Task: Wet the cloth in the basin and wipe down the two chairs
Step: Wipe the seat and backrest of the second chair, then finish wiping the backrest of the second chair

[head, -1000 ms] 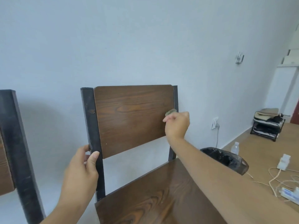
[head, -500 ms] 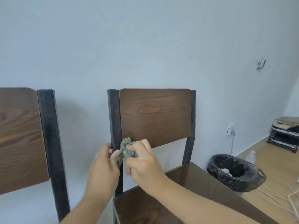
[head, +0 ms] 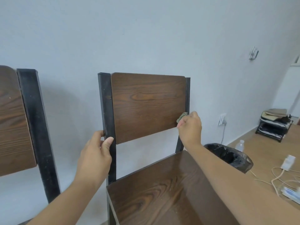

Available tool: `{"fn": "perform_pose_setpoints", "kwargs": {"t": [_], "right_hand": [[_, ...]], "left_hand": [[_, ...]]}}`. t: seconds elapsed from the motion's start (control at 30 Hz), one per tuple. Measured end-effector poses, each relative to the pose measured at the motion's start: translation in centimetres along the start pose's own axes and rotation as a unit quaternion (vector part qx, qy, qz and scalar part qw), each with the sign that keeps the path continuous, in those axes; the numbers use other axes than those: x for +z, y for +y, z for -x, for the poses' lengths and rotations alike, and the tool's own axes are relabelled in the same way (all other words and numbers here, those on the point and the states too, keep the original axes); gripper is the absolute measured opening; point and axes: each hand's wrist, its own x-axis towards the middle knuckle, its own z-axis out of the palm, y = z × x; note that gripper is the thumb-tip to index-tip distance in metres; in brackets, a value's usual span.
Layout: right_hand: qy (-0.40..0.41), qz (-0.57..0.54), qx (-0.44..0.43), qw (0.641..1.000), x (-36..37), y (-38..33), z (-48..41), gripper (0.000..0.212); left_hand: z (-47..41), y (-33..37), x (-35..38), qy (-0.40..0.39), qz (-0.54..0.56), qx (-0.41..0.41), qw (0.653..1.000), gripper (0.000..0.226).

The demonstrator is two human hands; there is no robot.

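Second chair sits off beyond the left hand, which is wrapped around the black left post of the middle chair. Across the backrest, the right hand pinches the bunched green cloth against the lower right corner.

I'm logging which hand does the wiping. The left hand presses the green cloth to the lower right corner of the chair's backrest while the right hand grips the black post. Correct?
Not quite: the hands are swapped. In the head view the right hand presses the green cloth to the lower right corner of the backrest, while the left hand grips the black post.
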Motion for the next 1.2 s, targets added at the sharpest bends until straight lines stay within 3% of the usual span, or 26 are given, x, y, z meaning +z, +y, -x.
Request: {"fn": "perform_pose_setpoints", "kwargs": {"t": [0.2,0.37,0.53,0.67,0.77,0.83,1.07,1.2], "right_hand": [[-0.034,0.054,-0.023,0.998,-0.5,1.3,1.4,0.035],[-0.180,0.052,-0.010,0.982,-1.6,1.2,2.4,0.041],[-0.235,-0.031,-0.017,0.971,-3.6,-4.5,5.2,0.044],[-0.288,-0.091,-0.084,0.950,-3.8,-10.9,9.9,0.039],[-0.355,-0.186,-0.136,0.906,-3.3,-15.5,14.2,0.034],[-0.416,-0.236,-0.139,0.867,-3.1,-18.3,18.0,0.035],[-0.620,-0.299,-0.173,0.704,-5.6,-31.3,35.4,0.031],[-0.665,-0.310,-0.242,0.635,-10.3,-38.0,45.3,0.031]], "left_hand": [[0.2,0.4,-0.5,-0.034,-0.001,-0.019,0.999,0.033],[0.4,0.7,-0.3,-0.021,-0.001,-0.016,1.000,0.041],[1.1,2.4,0.1,0.007,0.017,-0.022,1.000,0.040],[2.6,3.4,-3.1,-0.066,0.051,-0.126,0.989,0.036],[6.7,1.9,-9.3,-0.095,0.041,-0.158,0.982,0.018],[11.2,-0.6,-14.7,-0.081,0.022,-0.187,0.979,0.020],[29.0,-5.7,-33.6,0.087,0.009,-0.275,0.958,0.019],[38.4,-5.1,-41.2,0.146,-0.039,-0.298,0.942,0.019]]}}
